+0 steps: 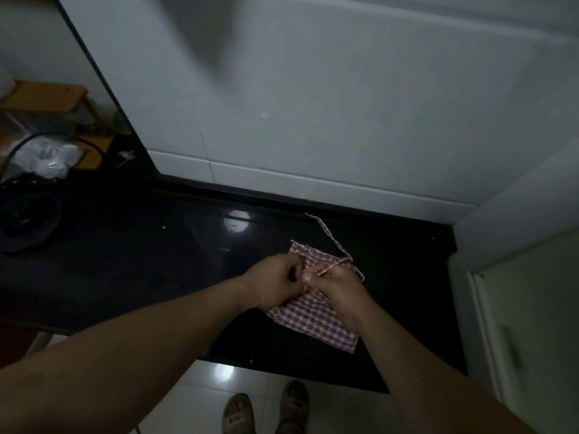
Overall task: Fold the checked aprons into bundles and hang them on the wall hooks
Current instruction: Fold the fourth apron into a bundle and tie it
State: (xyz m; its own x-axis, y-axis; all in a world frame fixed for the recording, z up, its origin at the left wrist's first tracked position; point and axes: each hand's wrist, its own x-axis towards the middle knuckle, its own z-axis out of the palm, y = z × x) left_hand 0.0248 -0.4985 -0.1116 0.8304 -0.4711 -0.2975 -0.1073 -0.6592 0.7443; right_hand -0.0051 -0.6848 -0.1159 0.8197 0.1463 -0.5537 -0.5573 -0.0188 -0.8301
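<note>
Apron (313, 317), folded small, lies on the black worktop (141, 252) at four o'clock; left hand (275, 283) and right hand (340, 288) each close their grip on its strap (331, 235), probably to tie the bundle.

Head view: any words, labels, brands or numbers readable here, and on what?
No readable text anywhere in this view.
The checked apron: check pattern only, no label showing.
The sandals: any strap marks are too blurred to read.
Items at the left end of the black counter: too dark and blurred to tell.
</note>
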